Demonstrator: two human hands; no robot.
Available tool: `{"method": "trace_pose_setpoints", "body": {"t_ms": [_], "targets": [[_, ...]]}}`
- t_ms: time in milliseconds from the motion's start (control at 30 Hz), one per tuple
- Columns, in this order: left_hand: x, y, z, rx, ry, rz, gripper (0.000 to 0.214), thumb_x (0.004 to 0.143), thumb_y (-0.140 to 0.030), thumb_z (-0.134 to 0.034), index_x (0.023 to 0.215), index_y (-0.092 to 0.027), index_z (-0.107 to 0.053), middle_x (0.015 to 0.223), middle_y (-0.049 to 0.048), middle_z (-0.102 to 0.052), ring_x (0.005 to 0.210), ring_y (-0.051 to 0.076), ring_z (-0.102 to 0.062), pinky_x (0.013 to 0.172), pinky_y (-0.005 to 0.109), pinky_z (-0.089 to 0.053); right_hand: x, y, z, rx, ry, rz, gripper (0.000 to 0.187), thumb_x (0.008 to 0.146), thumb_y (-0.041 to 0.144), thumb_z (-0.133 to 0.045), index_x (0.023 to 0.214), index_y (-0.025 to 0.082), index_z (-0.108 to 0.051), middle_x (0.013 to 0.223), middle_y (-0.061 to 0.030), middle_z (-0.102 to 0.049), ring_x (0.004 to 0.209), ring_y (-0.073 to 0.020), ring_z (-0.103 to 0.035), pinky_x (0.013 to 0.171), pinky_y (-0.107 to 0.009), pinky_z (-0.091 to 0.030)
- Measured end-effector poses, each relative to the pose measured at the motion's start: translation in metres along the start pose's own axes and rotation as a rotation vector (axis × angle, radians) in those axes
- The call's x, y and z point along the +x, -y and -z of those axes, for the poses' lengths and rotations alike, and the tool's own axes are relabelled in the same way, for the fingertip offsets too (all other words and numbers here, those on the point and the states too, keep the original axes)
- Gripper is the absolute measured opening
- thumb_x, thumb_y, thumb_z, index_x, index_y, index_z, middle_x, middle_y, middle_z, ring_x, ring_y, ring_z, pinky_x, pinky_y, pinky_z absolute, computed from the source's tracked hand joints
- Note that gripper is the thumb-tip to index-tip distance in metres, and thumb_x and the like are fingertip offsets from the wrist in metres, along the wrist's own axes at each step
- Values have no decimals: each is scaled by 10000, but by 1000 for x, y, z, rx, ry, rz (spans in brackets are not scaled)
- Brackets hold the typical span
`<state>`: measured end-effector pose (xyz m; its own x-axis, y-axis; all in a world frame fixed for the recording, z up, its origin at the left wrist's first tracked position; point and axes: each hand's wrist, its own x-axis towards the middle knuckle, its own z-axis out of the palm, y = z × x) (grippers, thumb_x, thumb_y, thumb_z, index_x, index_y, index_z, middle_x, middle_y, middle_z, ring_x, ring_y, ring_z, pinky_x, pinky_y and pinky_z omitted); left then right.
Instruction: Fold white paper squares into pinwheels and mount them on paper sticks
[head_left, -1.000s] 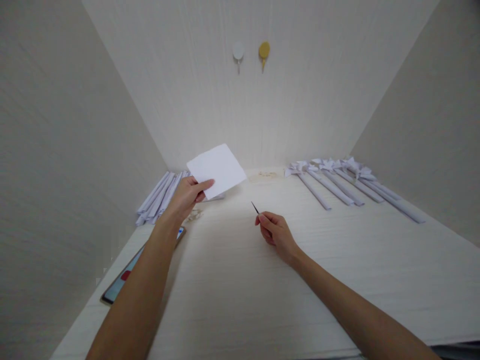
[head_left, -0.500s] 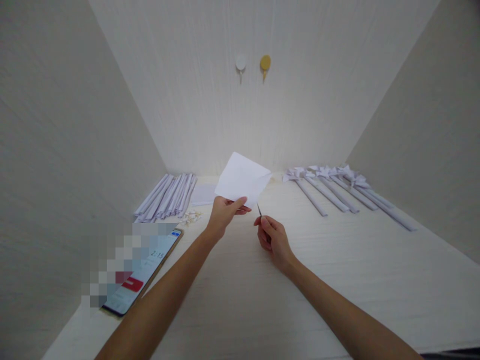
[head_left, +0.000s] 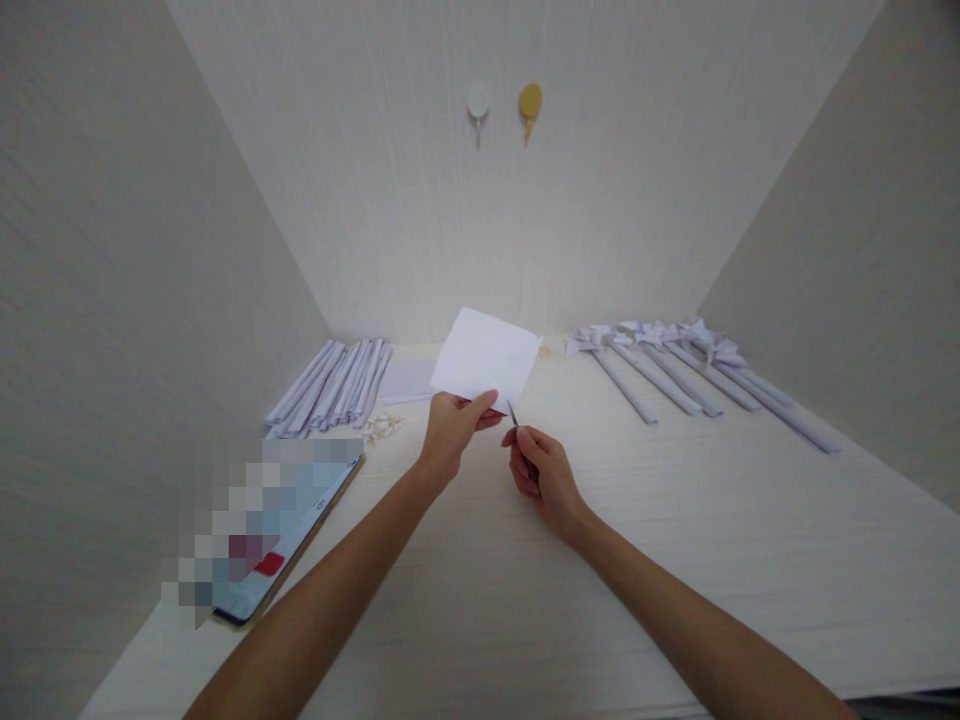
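Observation:
My left hand [head_left: 452, 430] pinches the near edge of a white square sheet of paper [head_left: 486, 357] and holds it up above the white table [head_left: 675, 540]. My right hand [head_left: 541, 472] is closed round a thin dark pointed tool [head_left: 513, 414], whose tip sits just under the sheet's near edge. The two hands are almost touching at the middle of the table.
A bundle of rolled white paper sticks [head_left: 330, 385] lies at the back left, with a flat paper stack [head_left: 409, 382] and small scraps [head_left: 382, 427] beside it. Several paper pinwheels on sticks [head_left: 675, 365] lie at the back right. A phone [head_left: 281, 540] lies near left. Two wall hooks [head_left: 504, 103] hang above.
My left hand has carried the sheet from the back left to the middle, close to my right hand. The right hand has barely moved.

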<state>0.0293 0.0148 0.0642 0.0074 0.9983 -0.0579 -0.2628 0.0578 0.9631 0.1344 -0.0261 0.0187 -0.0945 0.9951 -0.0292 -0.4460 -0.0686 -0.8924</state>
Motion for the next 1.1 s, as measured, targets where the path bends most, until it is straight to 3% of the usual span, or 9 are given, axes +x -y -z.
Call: {"method": "trace_pose_setpoints", "body": {"t_ms": [1100], "targets": [[-2, 3, -3, -13, -20, -52, 193, 528, -222, -691, 655, -88, -636, 618, 21, -643, 562, 99, -582, 605, 248, -525, -1, 4, -1, -13, -4, 6, 273, 688, 423, -556, 659, 156, -512, 387, 103, -332, 288, -8, -208, 299, -173, -78]]}}
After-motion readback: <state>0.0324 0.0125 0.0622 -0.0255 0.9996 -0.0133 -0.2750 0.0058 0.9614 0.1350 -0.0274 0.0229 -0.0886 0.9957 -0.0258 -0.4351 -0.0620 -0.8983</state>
